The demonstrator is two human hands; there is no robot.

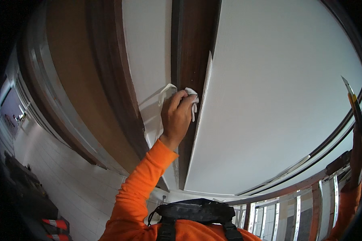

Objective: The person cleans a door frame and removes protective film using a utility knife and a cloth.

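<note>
My left hand (177,117) grips a crumpled white wad (192,92), cloth or tape, against a dark brown wooden strip (194,60). A loose pale strip (163,98), apparently masking tape, loops out beside the knuckles. Part of the wad is hidden by my fingers. At the far right edge, my right hand (358,150) is in shadow, closed around a yellow and black utility knife (353,104). The knife's blade is out and points upward. Along the strip's right edge runs a ragged white band (207,76), bordering a large white panel (268,90).
A brown wooden railing (315,186) with metal balusters stands at the lower right. Brown frame boards (75,75) rise at the left, beyond a narrow white panel (147,45). Light floor tiles (78,192) stretch below left. A black bag (196,211) is strapped across my chest.
</note>
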